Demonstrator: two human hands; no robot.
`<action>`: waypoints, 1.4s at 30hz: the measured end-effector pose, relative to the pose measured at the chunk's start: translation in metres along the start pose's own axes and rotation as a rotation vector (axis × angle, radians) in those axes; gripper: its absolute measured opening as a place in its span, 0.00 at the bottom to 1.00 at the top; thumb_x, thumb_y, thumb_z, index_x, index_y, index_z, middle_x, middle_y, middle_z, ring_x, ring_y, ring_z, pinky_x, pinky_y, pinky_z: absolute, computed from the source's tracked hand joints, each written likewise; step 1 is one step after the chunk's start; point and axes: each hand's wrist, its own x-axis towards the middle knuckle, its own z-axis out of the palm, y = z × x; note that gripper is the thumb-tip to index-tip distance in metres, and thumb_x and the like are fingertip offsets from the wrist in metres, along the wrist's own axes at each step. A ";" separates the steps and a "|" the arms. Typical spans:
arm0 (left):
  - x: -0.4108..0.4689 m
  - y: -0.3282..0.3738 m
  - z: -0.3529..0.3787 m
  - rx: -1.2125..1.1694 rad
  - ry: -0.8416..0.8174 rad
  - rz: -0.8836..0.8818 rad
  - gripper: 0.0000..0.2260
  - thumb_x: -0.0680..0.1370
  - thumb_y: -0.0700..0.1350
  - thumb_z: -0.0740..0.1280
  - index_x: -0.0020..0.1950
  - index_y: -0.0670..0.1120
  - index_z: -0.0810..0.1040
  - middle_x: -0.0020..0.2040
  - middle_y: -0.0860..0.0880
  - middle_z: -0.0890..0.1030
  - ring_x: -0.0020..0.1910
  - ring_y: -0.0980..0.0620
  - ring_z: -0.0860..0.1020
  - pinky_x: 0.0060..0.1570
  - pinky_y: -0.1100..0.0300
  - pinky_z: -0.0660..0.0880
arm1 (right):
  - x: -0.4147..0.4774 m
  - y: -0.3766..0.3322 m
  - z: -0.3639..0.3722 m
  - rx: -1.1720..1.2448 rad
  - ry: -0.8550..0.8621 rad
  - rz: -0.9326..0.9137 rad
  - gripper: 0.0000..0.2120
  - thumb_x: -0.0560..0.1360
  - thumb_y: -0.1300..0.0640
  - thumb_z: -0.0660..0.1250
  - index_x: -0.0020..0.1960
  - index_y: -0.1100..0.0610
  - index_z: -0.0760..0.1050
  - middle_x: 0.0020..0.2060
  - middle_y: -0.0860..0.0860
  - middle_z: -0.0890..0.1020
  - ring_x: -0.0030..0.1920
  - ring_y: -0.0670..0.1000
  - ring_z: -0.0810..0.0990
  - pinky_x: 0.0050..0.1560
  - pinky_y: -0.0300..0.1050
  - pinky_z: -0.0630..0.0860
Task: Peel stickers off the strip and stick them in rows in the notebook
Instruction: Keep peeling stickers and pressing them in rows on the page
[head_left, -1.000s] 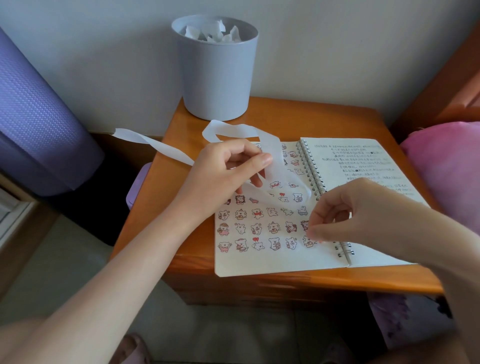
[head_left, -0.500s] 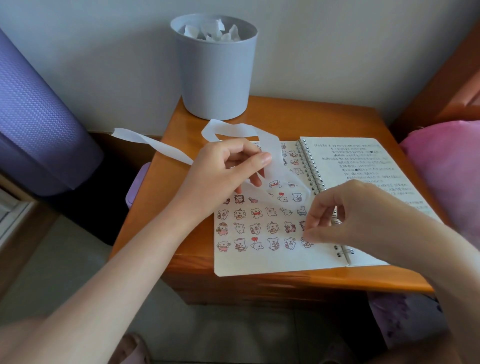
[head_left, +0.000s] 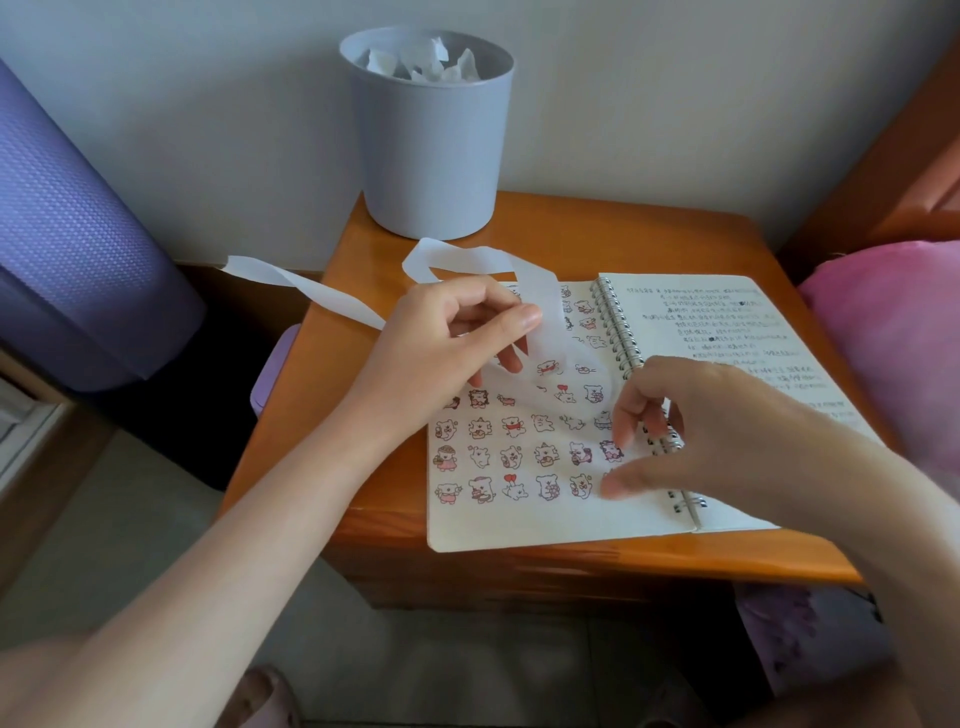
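Orange wooden bedside table (head_left: 545, 249) carries the open spiral notebook (head_left: 519, 514). Left hand (head_left: 447, 348) pinches the sticker strip (head_left: 545, 291) above it; right hand (head_left: 675, 441) presses the bottom row's end. Rub the sticker flat, level with its neighbours.

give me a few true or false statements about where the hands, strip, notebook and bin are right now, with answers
1. The left hand holds the sticker strip above the notebook. True.
2. The notebook is closed. False: it lies open, stickers on the left page, handwriting on the right.
3. The grey bin holds crumpled white paper. True.
4. The right hand rests on the bin. False: its fingertips are at the right end of the lowest sticker rows, near the spiral binding.
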 end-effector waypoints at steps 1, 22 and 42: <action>0.000 0.000 0.000 0.000 0.000 -0.001 0.06 0.78 0.45 0.66 0.44 0.45 0.81 0.33 0.58 0.81 0.36 0.59 0.81 0.29 0.68 0.73 | 0.001 0.000 0.000 0.004 -0.003 -0.003 0.15 0.62 0.41 0.76 0.41 0.44 0.74 0.43 0.40 0.76 0.43 0.41 0.73 0.41 0.39 0.70; 0.000 0.002 0.001 -0.052 0.019 -0.016 0.08 0.78 0.45 0.66 0.46 0.42 0.81 0.34 0.56 0.83 0.33 0.59 0.80 0.28 0.66 0.73 | 0.015 0.003 0.001 0.417 0.511 -0.139 0.04 0.71 0.48 0.70 0.40 0.46 0.77 0.34 0.39 0.79 0.34 0.37 0.73 0.32 0.25 0.66; -0.001 0.005 0.000 -0.096 0.026 0.010 0.07 0.78 0.43 0.65 0.48 0.40 0.80 0.33 0.55 0.82 0.33 0.58 0.80 0.27 0.64 0.73 | 0.028 -0.011 0.015 0.541 0.535 -0.317 0.05 0.70 0.58 0.73 0.44 0.51 0.79 0.37 0.44 0.82 0.38 0.43 0.77 0.36 0.35 0.72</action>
